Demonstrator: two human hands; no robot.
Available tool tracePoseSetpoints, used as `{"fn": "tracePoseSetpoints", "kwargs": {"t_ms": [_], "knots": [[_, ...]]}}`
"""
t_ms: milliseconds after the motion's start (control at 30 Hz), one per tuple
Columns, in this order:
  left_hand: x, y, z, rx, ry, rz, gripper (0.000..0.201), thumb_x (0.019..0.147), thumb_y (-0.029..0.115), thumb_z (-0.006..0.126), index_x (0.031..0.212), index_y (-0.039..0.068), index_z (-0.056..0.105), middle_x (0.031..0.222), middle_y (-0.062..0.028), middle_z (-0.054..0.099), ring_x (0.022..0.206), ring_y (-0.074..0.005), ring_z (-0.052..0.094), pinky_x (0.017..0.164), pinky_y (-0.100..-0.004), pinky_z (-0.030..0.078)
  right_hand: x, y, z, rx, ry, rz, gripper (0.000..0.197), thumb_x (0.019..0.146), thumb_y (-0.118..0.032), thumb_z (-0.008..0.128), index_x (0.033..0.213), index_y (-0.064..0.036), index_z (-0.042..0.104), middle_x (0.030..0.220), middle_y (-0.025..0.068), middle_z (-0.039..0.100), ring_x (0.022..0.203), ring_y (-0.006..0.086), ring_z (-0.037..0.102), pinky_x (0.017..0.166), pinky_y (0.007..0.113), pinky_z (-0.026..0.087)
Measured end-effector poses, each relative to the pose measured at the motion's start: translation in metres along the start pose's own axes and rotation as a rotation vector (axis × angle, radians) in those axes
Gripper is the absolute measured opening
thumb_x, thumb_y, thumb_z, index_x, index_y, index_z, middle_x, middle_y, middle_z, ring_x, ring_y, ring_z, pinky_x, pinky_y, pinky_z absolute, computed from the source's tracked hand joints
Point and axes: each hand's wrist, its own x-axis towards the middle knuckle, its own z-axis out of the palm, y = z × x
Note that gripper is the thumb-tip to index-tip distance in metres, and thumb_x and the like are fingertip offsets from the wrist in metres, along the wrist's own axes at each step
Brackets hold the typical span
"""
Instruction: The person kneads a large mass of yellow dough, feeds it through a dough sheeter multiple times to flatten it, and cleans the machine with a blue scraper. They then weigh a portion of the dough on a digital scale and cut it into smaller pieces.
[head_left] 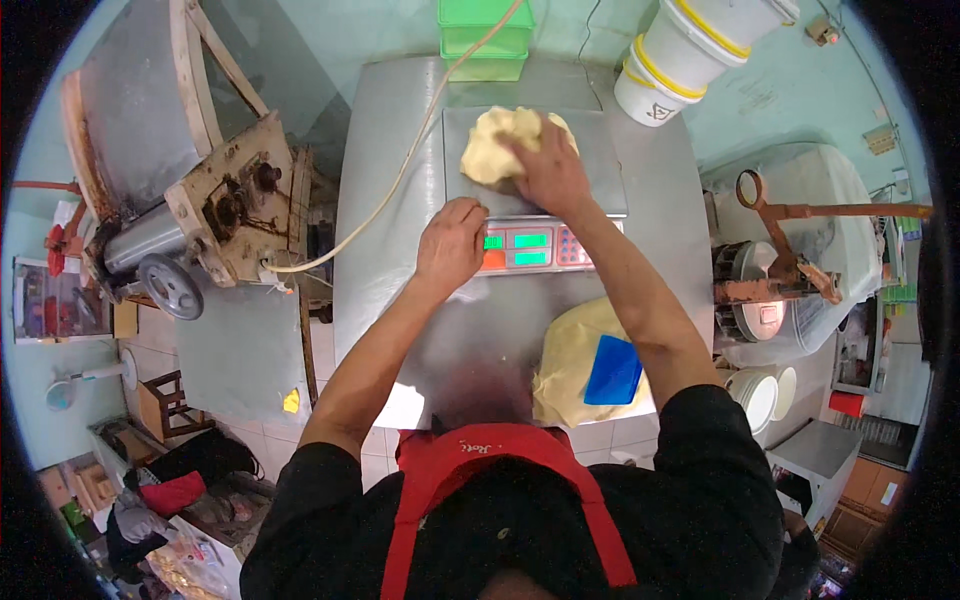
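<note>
A pale yellow lump of dough point(490, 150) sits on the flat metal platform of a digital scale point(600, 190). My right hand point(552, 172) is closed over the lump's right side, its thumb and fingers pressed into it. By the scale's front left corner, my left hand point(452, 243) rests with its fingers curled and close together; nothing shows in them. Lit green displays point(530, 248) face me on the scale's front. Nearer to me, partly under my right forearm, lies a larger mass of dough point(565, 370) with a blue dough scraper point(613, 371) on top.
The metal table point(400, 130) carries stacked white buckets point(660, 80) at back right and green containers point(485, 40) at the back. A pale hose point(400, 170) crosses above its left side. On the left stands a machine with a handwheel point(171, 286).
</note>
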Motion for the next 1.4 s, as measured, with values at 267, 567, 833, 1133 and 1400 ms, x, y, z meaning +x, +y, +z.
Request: {"fn": "tracePoseSetpoints", "kwargs": {"t_ms": [267, 567, 833, 1133, 1400], "knots": [[0.014, -0.007, 0.017, 0.184, -0.163, 0.071, 0.055, 0.094, 0.006, 0.064, 0.148, 0.007, 0.054, 0.155, -0.018, 0.051, 0.146, -0.0362, 0.045, 0.122, -0.0531, 0.036, 0.047, 0.054, 0.005, 1.823, 0.583, 1.2, 0.053, 0.11, -0.046, 0.042, 0.145, -0.006, 0.05, 0.141, 0.0182, 0.061, 0.122, 0.0368, 0.065, 0.1, 0.054, 0.056], [0.017, 0.109, -0.026, -1.486, 0.078, -0.589, 0.045, 0.11, 0.033, 0.049, 0.149, 0.011, 0.051, 0.153, -0.0085, 0.055, 0.144, -0.0283, 0.049, 0.117, -0.0476, 0.043, -0.094, -0.063, -0.11, 1.219, 0.077, 1.056, 0.059, 0.106, -0.048, 0.051, 0.141, -0.0005, 0.057, 0.129, 0.0172, 0.068, 0.118, 0.0225, 0.066, 0.093, 0.038, 0.057], [-0.107, 0.141, -0.054, -1.983, 0.043, -1.07, 0.067, 0.107, 0.06, 0.042, 0.15, 0.008, 0.048, 0.14, -0.013, 0.063, 0.124, -0.0304, 0.065, 0.106, -0.0504, 0.052, -0.147, -0.104, -0.13, 1.068, -0.321, 0.611, 0.084, 0.092, -0.037, 0.08, 0.155, 0.0045, 0.043, 0.144, 0.0193, 0.058, 0.128, 0.0239, 0.058, 0.106, 0.04, 0.05], [-0.196, 0.053, -0.102, -1.785, -0.366, -0.963, 0.067, 0.104, 0.048, 0.057, 0.153, 0.003, 0.044, 0.142, -0.0187, 0.062, 0.123, -0.0346, 0.066, 0.106, -0.0488, 0.054, -0.157, -0.239, -0.101, 2.045, -0.31, 1.295, 0.062, 0.105, -0.051, 0.057, 0.139, -0.0003, 0.056, 0.126, 0.0153, 0.069, 0.11, 0.0296, 0.071, 0.095, 0.046, 0.059], [-0.289, 0.022, -0.136, -1.558, 0.313, -0.9, 0.079, 0.099, 0.069, 0.052, 0.161, 0.022, 0.037, 0.167, -0.0109, 0.034, 0.153, -0.0366, 0.032, 0.111, -0.0648, 0.041, -0.128, -0.318, -0.104, 1.405, -0.363, 0.574, 0.041, 0.105, -0.04, 0.064, 0.118, -0.0017, 0.071, 0.109, 0.0074, 0.074, 0.089, 0.016, 0.07, 0.072, 0.034, 0.058]]}}
